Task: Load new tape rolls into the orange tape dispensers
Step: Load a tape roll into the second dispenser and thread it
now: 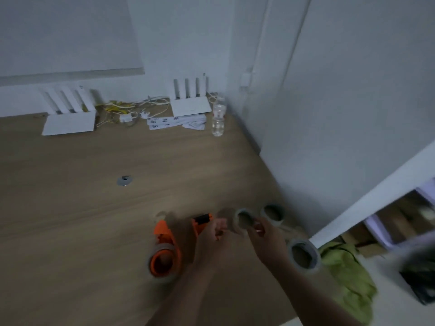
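Observation:
Two orange tape dispensers are on the wooden table. One dispenser (164,250) lies at the left with a tape roll seated in it. My left hand (213,234) is closed around the second orange dispenser (200,223), whose black roller points away from me. My right hand (263,234) holds a clear tape roll (243,220) just right of that dispenser, its hole facing me. A spare tape roll (273,211) stands behind my right hand. Another spare roll (303,255) stands near the table's right edge. The picture is blurred.
Two white routers (68,114) (190,102) sit at the back with tangled cables (122,111), paper slips (169,122) and a water bottle (219,118). A grey cable grommet (124,180) is mid-table. A green cloth (346,274) lies on the floor beside the right edge.

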Demonstrator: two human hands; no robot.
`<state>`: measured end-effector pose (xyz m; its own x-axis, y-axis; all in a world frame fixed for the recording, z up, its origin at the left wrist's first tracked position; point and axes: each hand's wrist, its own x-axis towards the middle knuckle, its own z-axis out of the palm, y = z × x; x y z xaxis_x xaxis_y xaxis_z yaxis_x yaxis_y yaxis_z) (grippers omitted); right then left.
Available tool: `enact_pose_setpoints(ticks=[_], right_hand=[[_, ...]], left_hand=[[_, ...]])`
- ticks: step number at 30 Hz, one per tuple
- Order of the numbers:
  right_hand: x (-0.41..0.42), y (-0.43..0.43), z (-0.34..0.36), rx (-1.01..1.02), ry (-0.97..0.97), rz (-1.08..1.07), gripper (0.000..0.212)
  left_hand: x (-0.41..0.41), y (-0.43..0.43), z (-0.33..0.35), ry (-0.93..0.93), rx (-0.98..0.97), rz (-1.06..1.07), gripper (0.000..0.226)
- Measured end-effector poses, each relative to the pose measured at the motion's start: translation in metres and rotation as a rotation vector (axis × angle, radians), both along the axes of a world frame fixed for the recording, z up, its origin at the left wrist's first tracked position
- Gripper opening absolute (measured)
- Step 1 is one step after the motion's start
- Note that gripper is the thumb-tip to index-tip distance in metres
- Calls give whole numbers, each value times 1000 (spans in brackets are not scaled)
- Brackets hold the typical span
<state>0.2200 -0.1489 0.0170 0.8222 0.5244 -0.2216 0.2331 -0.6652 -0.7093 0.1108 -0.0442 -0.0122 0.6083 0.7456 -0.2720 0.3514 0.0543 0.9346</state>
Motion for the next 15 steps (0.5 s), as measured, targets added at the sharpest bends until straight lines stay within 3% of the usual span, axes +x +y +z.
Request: enact_pose_setpoints(ticks=[4,11,15], right_hand=[[35,-44,3,-60,17,-81,41],[74,-95,-6,-193,-15,-134,42],[84,-110,-18,-266,-15,-94,14]], left_hand=[[37,-29,-6,4,-81,-91,18],[81,-67,-11,81,-46,-241,22],[94,-81,-17,120,-20,-290,21]])
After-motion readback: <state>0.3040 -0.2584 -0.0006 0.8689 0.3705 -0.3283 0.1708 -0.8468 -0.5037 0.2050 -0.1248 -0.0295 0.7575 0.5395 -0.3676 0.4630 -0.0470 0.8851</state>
